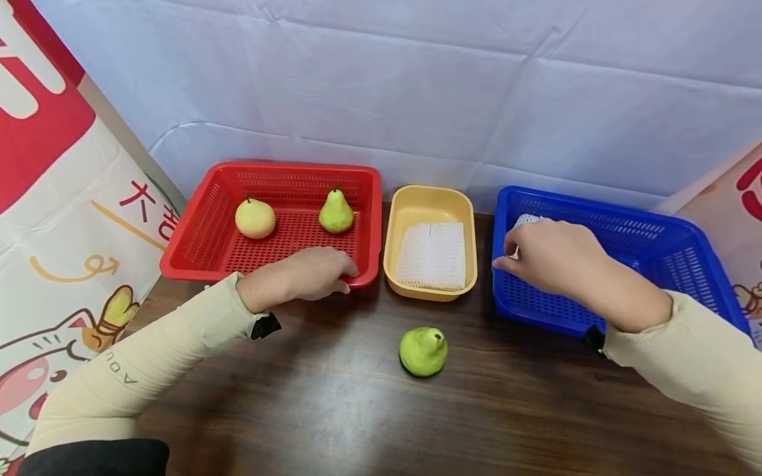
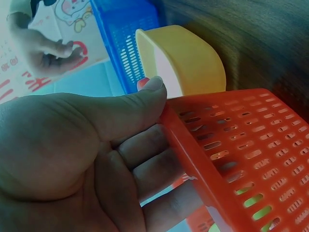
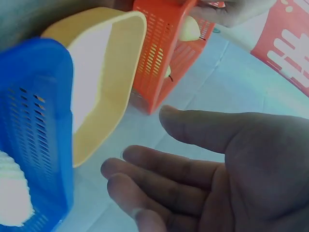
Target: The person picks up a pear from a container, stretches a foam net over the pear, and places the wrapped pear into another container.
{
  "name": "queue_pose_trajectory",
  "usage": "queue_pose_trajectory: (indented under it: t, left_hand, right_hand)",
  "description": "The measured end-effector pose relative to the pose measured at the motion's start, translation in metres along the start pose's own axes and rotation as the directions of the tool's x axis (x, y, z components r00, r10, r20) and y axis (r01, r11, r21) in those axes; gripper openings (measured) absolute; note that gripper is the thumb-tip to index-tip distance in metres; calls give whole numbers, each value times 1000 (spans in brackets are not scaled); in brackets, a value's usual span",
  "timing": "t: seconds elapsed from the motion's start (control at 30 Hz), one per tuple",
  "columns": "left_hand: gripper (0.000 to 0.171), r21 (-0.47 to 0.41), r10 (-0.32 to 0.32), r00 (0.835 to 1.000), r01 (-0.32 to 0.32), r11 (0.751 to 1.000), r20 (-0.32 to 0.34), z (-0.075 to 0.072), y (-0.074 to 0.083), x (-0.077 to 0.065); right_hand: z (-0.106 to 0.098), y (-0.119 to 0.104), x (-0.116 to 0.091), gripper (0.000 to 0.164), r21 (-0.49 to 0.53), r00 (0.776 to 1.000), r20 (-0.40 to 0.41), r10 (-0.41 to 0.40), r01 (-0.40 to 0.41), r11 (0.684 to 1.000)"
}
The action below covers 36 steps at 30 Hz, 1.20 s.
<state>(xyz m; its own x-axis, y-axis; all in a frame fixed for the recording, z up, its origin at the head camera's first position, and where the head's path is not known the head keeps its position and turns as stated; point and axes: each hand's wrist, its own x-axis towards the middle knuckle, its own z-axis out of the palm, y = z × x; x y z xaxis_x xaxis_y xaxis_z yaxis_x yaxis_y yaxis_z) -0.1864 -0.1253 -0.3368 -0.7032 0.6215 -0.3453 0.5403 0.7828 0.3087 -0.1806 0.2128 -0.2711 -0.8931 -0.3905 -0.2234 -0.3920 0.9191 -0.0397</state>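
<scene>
My left hand (image 1: 309, 272) grips the near rim of a red plastic basket (image 1: 297, 173) by its right corner, thumb outside and fingers over the edge. A round yellow pear (image 1: 255, 219) and a green pear (image 1: 336, 213) lie in that basket. Above the left side of a blue basket (image 1: 601, 206), my right hand (image 1: 553, 254) hovers with loosely bent fingers and a bare palm. Below it in the basket is a white foam-net item (image 3: 13, 193), mostly hidden by the hand in the head view.
Between the baskets stands a yellow tub (image 1: 430, 206) holding flat white foam nets (image 1: 433, 256). Another green pear (image 1: 423, 352) sits on the dark wooden table (image 1: 333, 410) in front. A pale cloth (image 1: 381, 86) hangs behind, with printed banners at both sides.
</scene>
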Motion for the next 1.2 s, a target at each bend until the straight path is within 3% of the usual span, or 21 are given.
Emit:
queue_pose_trajectory:
  t: [0.23, 0.67, 0.97, 1.2]
  left_hand:
    - [8, -2, -27, 1000, 27, 1000, 14, 0, 0, 0]
    - [10, 7, -24, 1000, 24, 1000, 8, 1, 0, 0]
    - [8, 3, -37, 999, 37, 999, 25, -2, 0, 1]
    - [6, 6, -38, 999, 38, 999, 32, -1, -1, 3]
  right_hand:
    - [-15, -11, 20, 20, -43, 999, 34, -27, 28, 999]
    - [-19, -42, 65, 31, -183, 987, 158, 38, -8, 983]
    - [-11, -66, 110, 31, -163, 961, 276, 23, 23, 986]
    - [-6, -72, 130, 41, -100, 933, 360, 6, 32, 994]
